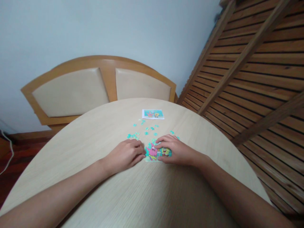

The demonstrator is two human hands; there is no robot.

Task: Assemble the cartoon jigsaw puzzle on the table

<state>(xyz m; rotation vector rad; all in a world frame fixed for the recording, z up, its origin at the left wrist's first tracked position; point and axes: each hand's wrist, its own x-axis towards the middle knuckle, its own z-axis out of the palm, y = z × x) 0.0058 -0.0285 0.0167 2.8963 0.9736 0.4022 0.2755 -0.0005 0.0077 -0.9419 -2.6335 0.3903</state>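
A small, partly assembled cartoon jigsaw lies on the round light-wood table between my hands. My left hand rests at its left edge, fingers curled, fingertips touching the puzzle. My right hand covers the jigsaw's right side, fingers bent over its top edge and pressed on a piece there. Several loose turquoise pieces are scattered just beyond the hands. A printed reference picture lies farther back.
A wooden bench back with two beige cushioned panels stands behind the table against a pale blue wall. A slatted wooden frame leans at the right. A white cable hangs at the far left over a dark floor.
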